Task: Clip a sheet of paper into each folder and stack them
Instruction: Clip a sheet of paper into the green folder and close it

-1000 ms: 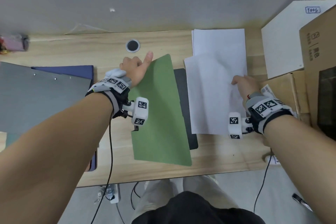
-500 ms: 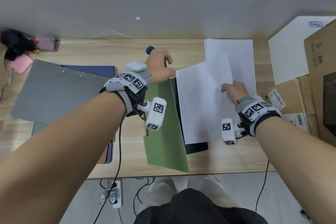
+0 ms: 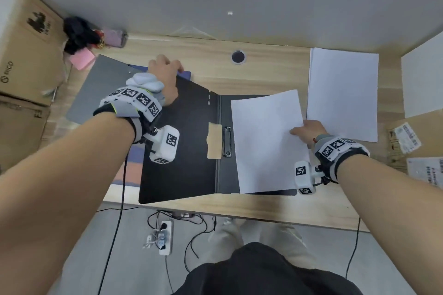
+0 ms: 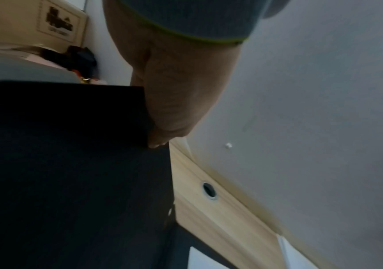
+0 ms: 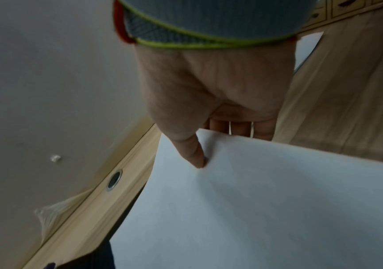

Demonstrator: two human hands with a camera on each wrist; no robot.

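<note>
A folder [image 3: 187,151] lies open flat on the desk, its black inside up, with a metal clip [image 3: 227,141] along the spine. My left hand [image 3: 165,72] grips the far corner of its left cover [image 4: 70,163], thumb on top. My right hand [image 3: 305,130] pinches a white sheet of paper [image 3: 266,141] by its right edge, thumb on top and fingers beneath [image 5: 238,127], over the folder's right half. A paper stack [image 3: 342,93] lies to the right.
A grey folder [image 3: 96,88] with blue ones beneath lies at the left. Cardboard boxes [image 3: 26,55] stand at far left and far right [image 3: 417,141]. A cable hole [image 3: 238,57] sits at the desk's back. Pink notes and dark clutter [image 3: 81,40] lie at the back left.
My left hand has swung the green cover over to the left until the folder lies open flat. My right hand carried the sheet left over the folder's right half.
</note>
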